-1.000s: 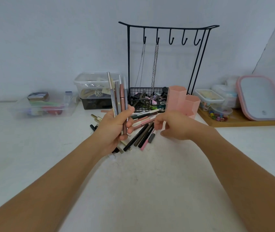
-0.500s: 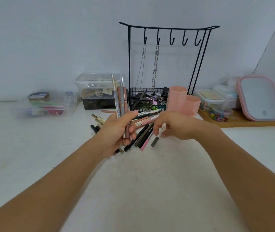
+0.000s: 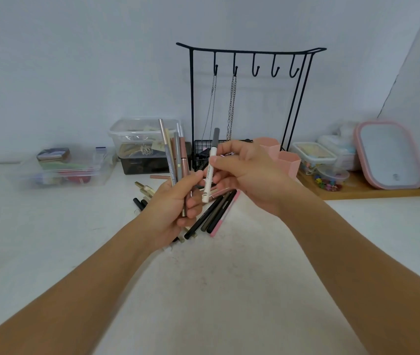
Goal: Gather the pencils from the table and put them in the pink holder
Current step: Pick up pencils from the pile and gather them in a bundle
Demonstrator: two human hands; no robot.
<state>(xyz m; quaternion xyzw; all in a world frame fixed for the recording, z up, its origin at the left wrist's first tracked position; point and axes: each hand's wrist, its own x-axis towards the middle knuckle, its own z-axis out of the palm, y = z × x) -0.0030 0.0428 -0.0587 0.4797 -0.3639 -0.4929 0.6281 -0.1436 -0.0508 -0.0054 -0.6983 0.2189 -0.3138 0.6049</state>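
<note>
The white pencil (image 3: 210,166) stands nearly upright, grey cap up, pinched in the right hand (image 3: 250,172). Just to its left, the left hand (image 3: 175,206) is closed round a bundle of pencils (image 3: 174,155) that also point upward, so the two long axes run almost parallel and a short sideways pass should join them. More loose pencils (image 3: 214,213) lie on the counter (image 3: 203,290) below both hands. The pink holder (image 3: 289,162) stands just beyond the right hand, which is the nearer to it.

One head-worn wide-angle camera looks forward and down over the tabletop (image 3: 229,290), close above both hands, facing the wall.
</note>
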